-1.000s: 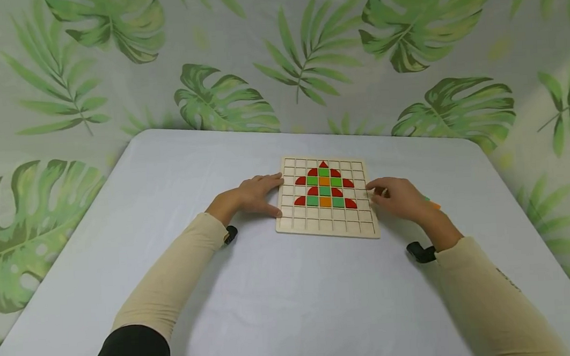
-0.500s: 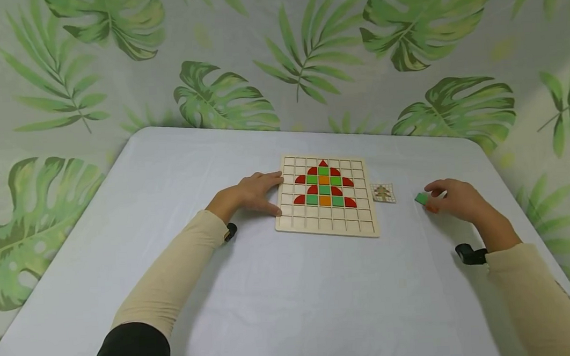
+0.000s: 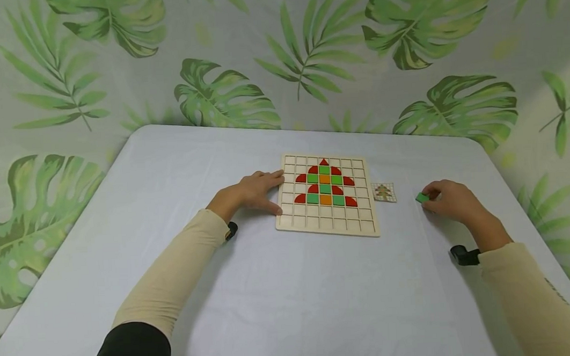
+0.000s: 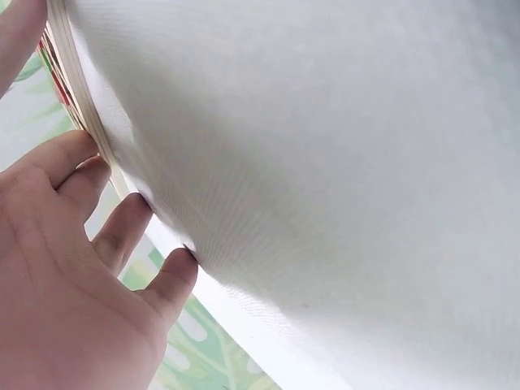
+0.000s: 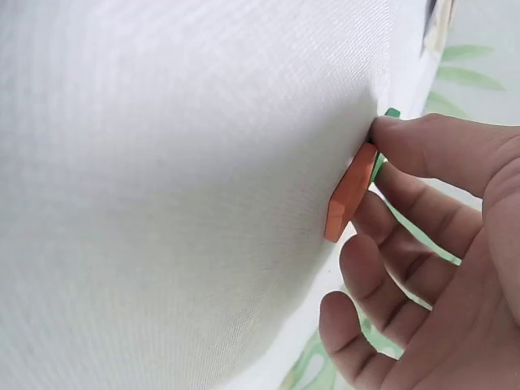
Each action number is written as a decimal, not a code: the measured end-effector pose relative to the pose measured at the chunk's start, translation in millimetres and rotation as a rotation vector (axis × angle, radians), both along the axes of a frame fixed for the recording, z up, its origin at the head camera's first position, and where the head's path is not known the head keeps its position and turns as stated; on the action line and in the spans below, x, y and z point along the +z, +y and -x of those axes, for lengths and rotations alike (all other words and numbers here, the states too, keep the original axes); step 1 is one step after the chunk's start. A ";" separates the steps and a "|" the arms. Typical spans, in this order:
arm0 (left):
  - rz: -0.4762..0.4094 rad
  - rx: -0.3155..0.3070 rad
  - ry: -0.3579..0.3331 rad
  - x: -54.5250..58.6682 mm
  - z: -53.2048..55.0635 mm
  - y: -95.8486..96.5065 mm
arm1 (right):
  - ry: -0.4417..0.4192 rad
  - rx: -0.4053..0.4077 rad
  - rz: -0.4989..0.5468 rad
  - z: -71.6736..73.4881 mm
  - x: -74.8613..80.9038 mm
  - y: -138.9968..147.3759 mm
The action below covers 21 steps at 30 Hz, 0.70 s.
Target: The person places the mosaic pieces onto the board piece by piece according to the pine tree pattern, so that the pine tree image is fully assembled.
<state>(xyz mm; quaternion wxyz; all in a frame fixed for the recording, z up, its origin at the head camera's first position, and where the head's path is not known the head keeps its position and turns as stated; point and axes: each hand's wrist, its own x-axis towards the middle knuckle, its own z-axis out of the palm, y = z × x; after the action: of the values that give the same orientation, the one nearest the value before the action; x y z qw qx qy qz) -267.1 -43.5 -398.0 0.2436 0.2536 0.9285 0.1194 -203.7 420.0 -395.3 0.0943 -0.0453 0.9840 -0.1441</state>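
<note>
A square wooden grid board [image 3: 328, 224] lies on the table, with red, green and orange tiles forming a tree shape. My left hand [image 3: 253, 193] rests against its left edge, fingers and thumb spread apart. Off to the right of the board, my right hand [image 3: 453, 201] pinches a green tile [image 3: 422, 197] between thumb and forefinger, low at the tabletop. In the right wrist view an orange tile [image 5: 351, 193] lies beside the thumb, and the green tile [image 5: 379, 166] is partly hidden by the fingers.
A small pattern card [image 3: 384, 192] with a printed tree lies at the board's right side. White cloth covers the table [image 3: 291, 296]. Behind it hangs a leaf-print cloth [image 3: 230, 46].
My right hand has moved right, from the board's edge to the loose tiles, uncovering the pattern card. It then closes on the green tile. The left hand stays at the board.
</note>
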 end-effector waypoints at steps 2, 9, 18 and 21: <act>-0.003 0.002 -0.004 0.2 -0.2 0.1 | 0.009 -0.001 -0.003 -0.4 -0.1 -0.9; -0.014 0.012 -0.020 0.3 -1.8 0.0 | 0.063 -0.018 0.022 -1.8 1.2 -2.0; -0.001 -0.003 -0.018 2.4 -0.6 0.5 | 0.077 0.007 0.044 -2.2 3.3 -5.0; 0.003 -0.010 -0.018 3.2 -1.1 1.0 | 0.073 0.015 0.047 -3.1 4.7 -10.0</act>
<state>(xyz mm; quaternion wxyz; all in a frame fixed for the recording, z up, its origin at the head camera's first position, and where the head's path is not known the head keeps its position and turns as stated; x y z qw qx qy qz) -266.0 -42.5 -394.8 0.2530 0.2567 0.9252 0.1189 -200.5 410.0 -390.6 0.0585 -0.0603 0.9827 -0.1649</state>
